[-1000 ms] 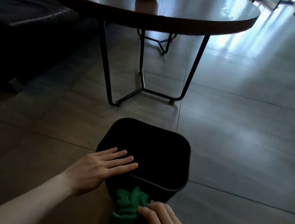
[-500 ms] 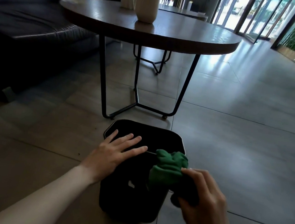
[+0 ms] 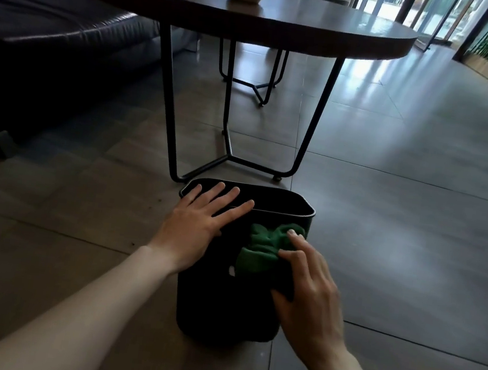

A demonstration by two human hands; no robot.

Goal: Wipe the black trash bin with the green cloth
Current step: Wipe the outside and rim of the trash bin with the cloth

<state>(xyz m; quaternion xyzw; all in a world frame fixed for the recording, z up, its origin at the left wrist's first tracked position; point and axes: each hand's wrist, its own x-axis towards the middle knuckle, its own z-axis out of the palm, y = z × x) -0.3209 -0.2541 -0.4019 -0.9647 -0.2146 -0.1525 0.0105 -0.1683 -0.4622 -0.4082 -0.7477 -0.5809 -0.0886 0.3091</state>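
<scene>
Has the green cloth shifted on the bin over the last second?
Yes. The green cloth, held by the right hand, has risen from low on the black trash bin's near wall to just under its rim.

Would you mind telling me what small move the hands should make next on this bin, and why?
Probably drag the bunched green cloth downward along the near wall of the black plastic trash bin. The right hand presses it high, just under the rim, so the wall below looks unwiped, and the left hand lies flat on the rim, steadying the bin.

Green cloth (image 3: pixel 262 248) against black bin (image 3: pixel 222 305)
</scene>
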